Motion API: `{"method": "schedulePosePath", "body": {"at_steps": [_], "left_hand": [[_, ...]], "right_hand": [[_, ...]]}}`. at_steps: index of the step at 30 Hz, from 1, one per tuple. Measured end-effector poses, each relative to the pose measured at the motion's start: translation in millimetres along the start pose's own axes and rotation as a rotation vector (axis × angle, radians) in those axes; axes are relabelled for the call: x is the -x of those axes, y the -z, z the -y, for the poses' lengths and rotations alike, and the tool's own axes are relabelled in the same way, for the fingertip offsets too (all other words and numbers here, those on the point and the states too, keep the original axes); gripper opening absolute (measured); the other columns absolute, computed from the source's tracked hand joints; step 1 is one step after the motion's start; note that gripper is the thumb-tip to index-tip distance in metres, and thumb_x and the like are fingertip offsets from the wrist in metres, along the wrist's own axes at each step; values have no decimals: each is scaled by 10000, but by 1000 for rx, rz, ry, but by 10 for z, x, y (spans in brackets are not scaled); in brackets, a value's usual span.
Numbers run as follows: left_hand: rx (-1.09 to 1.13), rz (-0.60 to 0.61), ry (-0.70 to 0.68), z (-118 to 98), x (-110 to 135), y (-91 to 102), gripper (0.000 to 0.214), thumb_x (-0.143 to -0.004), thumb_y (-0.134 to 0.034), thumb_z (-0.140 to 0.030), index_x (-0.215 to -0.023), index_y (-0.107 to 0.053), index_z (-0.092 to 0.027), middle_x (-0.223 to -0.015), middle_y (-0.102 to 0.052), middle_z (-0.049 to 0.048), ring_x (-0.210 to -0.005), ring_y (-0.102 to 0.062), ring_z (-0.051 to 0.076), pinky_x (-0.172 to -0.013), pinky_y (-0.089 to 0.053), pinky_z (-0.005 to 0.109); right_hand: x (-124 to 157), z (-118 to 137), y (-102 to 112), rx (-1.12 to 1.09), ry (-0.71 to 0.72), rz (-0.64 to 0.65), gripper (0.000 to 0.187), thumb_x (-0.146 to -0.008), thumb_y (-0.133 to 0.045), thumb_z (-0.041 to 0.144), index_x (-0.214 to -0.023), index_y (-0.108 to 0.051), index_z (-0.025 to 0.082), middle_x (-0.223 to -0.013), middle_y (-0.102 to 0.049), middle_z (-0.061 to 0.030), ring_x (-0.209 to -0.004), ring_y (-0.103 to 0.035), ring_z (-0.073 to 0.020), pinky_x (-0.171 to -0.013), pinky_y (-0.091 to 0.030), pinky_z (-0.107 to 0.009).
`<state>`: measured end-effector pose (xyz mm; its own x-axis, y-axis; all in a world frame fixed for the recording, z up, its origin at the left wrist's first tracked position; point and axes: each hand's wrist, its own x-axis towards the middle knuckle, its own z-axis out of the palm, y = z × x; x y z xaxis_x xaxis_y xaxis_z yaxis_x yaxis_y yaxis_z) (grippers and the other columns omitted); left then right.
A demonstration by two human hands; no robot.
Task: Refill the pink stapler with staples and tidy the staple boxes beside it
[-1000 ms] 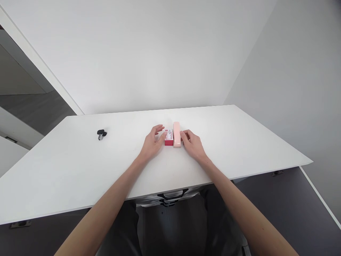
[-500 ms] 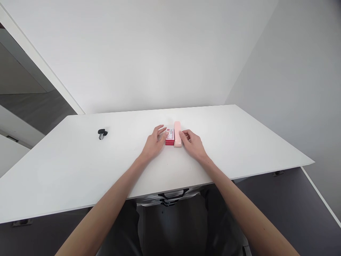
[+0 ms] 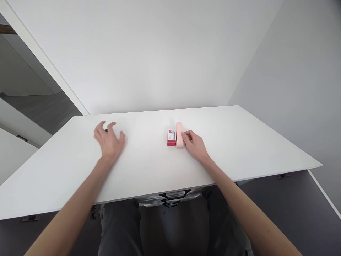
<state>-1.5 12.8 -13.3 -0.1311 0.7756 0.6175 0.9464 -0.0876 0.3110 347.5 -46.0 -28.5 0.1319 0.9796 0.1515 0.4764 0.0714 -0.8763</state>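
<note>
My left hand (image 3: 108, 141) hovers over the left part of the white table, fingers spread and holding nothing. Beneath it is a small black-and-silver object (image 3: 106, 130) that looks like a staple remover; only a black bit shows between the fingers. My right hand (image 3: 195, 144) has its fingers curled, the thumb against the right side of a pale pink stapler (image 3: 179, 135). Just left of the stapler sits a stack of small red-and-white boxes (image 3: 171, 137), side by side with it.
The white table (image 3: 149, 163) backs onto a plain wall (image 3: 160, 57). Black drawer handles (image 3: 175, 195) show below its front edge, above my legs. At the left, a floor area (image 3: 53, 106) is visible past the wall's edge.
My left hand has let go of the red-and-white boxes and moved left over the black-and-silver object. My right hand stays at the stapler. The view has shifted slightly.
</note>
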Motion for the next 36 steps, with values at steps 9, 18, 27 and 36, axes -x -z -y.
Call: {"method": "schedulePosePath", "body": {"at_steps": [9,18,27,36], "left_hand": [[-59,302,207,234,-18,-15,673,-926,-529,-485,-1483,-453,-115,-1600,-354,269,-1514,-309,453,-1224,-252,651],[15,472,-74,121,-22,-34,690,-991,-352,-473,-1573,-387,-105,-1689,-317,192,-1550,-334,354,-1262,-274,522],[197,496,-309,-475,93,-333,644,-999,-382,-362,-1587,-319,-107,-1562,-496,199,-1462,-463,330,-1225,-341,518],[245,410,-439,-1061,177,-533,589,-992,-373,-227,-1579,-368,-178,-1599,-401,175,-1520,-294,372,-1193,-311,572]], "right_hand": [[5,0,-10,-2,-8,-1,441,-991,-449,649,-981,-657,260,-1013,-758,-34,-829,-649,-204,-746,-477,-332],[-2,-10,-19,6,-9,-7,439,-989,-454,645,-983,-664,260,-1010,-758,-30,-832,-650,-204,-744,-474,-333],[-3,2,-15,17,-11,-3,439,-995,-440,645,-968,-655,263,-1015,-761,-32,-862,-660,-214,-761,-475,-338],[-3,19,-12,15,-21,-1,434,-996,-444,642,-973,-659,265,-983,-754,-21,-844,-654,-204,-756,-477,-335]]}}
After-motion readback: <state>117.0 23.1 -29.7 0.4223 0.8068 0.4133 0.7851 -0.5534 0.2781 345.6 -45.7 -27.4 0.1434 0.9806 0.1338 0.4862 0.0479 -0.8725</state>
